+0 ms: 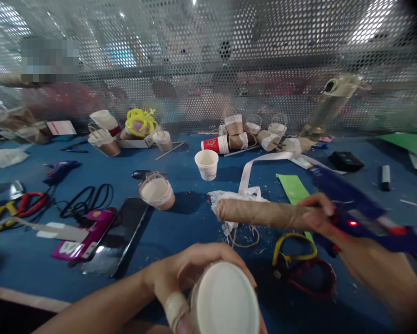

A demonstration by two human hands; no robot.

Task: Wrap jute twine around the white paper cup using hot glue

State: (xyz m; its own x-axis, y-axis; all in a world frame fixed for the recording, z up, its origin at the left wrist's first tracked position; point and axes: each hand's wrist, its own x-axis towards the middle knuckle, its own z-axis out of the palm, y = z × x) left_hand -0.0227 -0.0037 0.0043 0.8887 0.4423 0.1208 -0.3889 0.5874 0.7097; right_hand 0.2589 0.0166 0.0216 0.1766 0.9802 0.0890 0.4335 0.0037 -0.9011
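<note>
My left hand (183,269), with a strip of tape round one finger, is closed around a paper cup (228,299). The cup's white round end faces me. On the right, my right hand (333,232) is closed on a blue hot glue gun (354,199) with a red light glowing. The same hand also grips a long brown roll (264,213), whose material I cannot make out for sure. Beneath that roll lie white lace (222,197) and a loop of twine (248,239). Scissors (295,255) with yellow and dark red handles lie below it.
A white paper cup (206,164) and a wrapped cup with a handle (157,192) stand mid-table. Left are a phone (119,236), a purple box (85,234), pliers (27,204) and another glue gun (60,171). Several small wrapped cups (234,125) and a bottle (333,106) stand along the mesh.
</note>
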